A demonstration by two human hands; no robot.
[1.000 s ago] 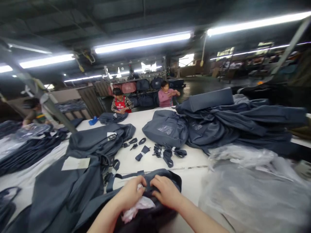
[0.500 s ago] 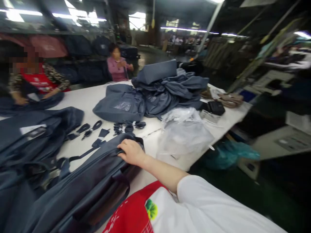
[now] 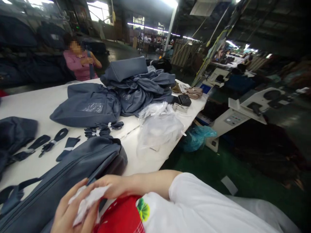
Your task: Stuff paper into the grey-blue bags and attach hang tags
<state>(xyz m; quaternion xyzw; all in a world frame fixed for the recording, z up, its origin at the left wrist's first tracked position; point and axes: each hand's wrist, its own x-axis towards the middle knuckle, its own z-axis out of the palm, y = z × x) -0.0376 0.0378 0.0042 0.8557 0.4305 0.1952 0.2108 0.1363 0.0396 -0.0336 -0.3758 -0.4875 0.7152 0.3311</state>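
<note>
Near left, the right hand (image 3: 112, 186) has quit the bag (image 3: 70, 170), leaving its far end loose; the left hand (image 3: 63, 213) clutches a white wad (image 3: 84, 206), right grip unclear

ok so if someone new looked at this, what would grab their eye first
Probably the bright red apron at the bottom, with a crumpled white wad at the left hand and right hand beside it. Next, the heap of blue-grey fabric stands out on the far side of the white table, with cloudy plastic nearer, to its right.
</note>
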